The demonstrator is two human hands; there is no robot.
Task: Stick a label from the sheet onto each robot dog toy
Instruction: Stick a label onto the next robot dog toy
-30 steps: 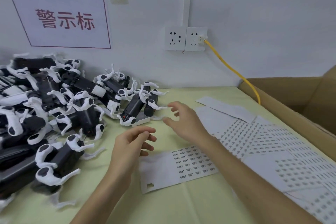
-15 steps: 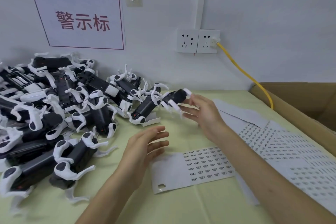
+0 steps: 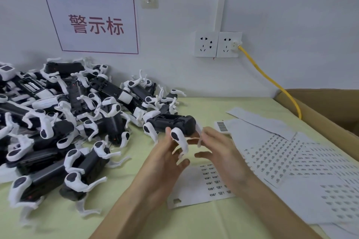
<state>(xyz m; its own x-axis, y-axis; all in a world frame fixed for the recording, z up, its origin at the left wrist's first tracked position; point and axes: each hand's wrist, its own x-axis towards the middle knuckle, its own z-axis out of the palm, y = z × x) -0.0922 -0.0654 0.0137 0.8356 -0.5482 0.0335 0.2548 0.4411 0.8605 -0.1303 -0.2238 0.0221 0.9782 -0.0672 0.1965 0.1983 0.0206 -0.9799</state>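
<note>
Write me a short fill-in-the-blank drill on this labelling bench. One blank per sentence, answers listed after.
1. The robot dog toy held up between the left hand and right hand has a black body and ____ legs.
2. The cable plugged into the wall socket is ____.
3. The pile of toys lies to the person's ____.
4. The label sheet lies on the ____ table.

Answers: white; yellow; left; green

Head view looks forward and down; table (image 3: 194, 223) close below.
</note>
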